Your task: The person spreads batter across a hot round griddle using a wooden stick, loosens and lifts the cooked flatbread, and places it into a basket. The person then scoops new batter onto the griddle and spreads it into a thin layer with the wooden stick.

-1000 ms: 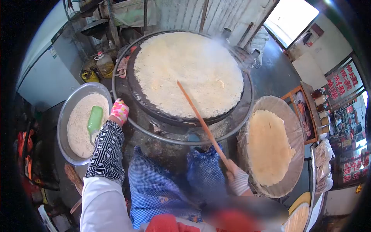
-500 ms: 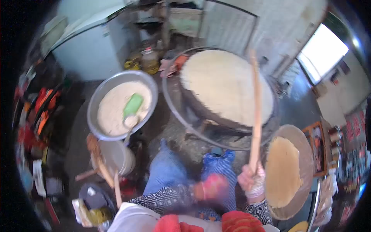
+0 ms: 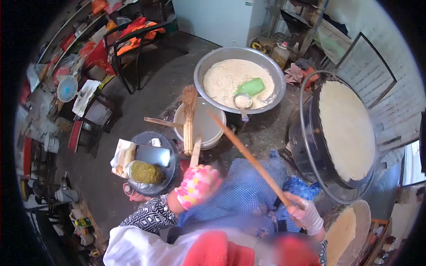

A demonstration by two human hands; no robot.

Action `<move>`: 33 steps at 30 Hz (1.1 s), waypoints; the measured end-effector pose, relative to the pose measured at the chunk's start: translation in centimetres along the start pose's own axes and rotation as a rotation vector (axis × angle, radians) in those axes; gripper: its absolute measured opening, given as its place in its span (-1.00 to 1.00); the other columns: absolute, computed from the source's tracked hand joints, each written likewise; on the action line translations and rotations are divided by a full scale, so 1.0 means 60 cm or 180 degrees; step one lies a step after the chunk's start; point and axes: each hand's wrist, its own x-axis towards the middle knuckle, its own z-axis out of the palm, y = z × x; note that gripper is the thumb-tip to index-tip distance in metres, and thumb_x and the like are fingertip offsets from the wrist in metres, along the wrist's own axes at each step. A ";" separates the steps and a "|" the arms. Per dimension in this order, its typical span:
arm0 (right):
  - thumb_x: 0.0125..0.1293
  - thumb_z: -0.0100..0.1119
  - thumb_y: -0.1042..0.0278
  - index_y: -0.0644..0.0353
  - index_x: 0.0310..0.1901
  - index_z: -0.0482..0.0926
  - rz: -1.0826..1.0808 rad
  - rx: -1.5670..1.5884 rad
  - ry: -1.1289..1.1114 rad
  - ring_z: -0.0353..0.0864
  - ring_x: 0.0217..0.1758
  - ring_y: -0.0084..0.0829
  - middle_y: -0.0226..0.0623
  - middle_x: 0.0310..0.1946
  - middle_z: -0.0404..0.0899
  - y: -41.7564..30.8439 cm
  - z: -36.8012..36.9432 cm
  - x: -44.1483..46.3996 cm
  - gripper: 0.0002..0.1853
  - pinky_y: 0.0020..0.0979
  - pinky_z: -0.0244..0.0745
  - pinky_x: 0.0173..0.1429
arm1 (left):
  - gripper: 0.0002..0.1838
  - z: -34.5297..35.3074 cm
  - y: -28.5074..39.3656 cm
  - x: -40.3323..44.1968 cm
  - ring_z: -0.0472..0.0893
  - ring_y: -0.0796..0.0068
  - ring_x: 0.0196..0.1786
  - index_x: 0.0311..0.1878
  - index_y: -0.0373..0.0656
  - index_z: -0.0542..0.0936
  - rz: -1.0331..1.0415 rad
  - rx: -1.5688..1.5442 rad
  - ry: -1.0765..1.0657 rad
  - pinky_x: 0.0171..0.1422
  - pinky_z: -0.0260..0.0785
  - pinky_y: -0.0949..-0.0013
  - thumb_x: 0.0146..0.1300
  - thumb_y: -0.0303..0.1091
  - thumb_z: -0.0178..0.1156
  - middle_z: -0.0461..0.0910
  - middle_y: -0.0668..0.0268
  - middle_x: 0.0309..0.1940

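Two gloved hands show below centre: the left hand, in a pink, white and yellow floral glove, overlaps a flat, pale wooden stick; blur hides whether its fingers close on it. This stick lies straight ahead of the left hand, much the nearer one, its long axis pointing away from the wearer towards a round white bucket. The right hand, in a white glove, is wrapped round a long, slim brown wooden stick slanting forward and leftward. Half a second earlier, the left hand is over the blue checked cloth on the lap, apart from the flat stick, and the long stick stands nearly upright in view; now the view is turned left.
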 end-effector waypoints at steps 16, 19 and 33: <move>0.11 0.01 0.49 0.24 -0.35 0.60 -0.0587 -0.0305 -0.1349 0.54 -0.50 -0.53 -0.41 -0.56 0.58 0.011 0.153 0.187 -0.84 -0.51 0.41 -0.39 | -0.66 0.026 0.050 -0.026 0.60 0.11 -0.21 -0.06 -0.16 0.57 0.0801 -0.1813 0.0915 -0.11 0.46 0.18 0.02 -0.50 0.23 0.58 0.12 -0.30; 0.00 0.03 0.52 0.25 -0.37 0.59 -0.1247 -0.0688 -0.1598 0.46 -0.57 -0.57 -0.44 -0.61 0.55 0.037 0.045 0.053 -0.83 -0.51 0.35 -0.46 | -0.57 -0.020 0.121 0.044 0.34 -0.05 0.21 0.14 -0.30 0.37 0.1248 -0.1237 -0.0015 0.30 0.15 0.01 0.29 -0.24 -0.01 0.40 -0.03 0.10; 0.24 0.04 0.37 -0.01 0.31 0.21 -0.0407 0.0008 0.2833 0.65 -0.17 -0.17 -0.04 -0.19 0.61 0.277 0.059 -0.287 -0.43 -0.36 0.52 -0.07 | -0.31 0.200 0.509 0.282 0.26 0.00 0.27 0.27 -0.14 0.32 0.4699 -0.0231 -0.1559 0.40 -0.04 -0.14 0.07 -0.04 0.14 0.34 0.02 0.12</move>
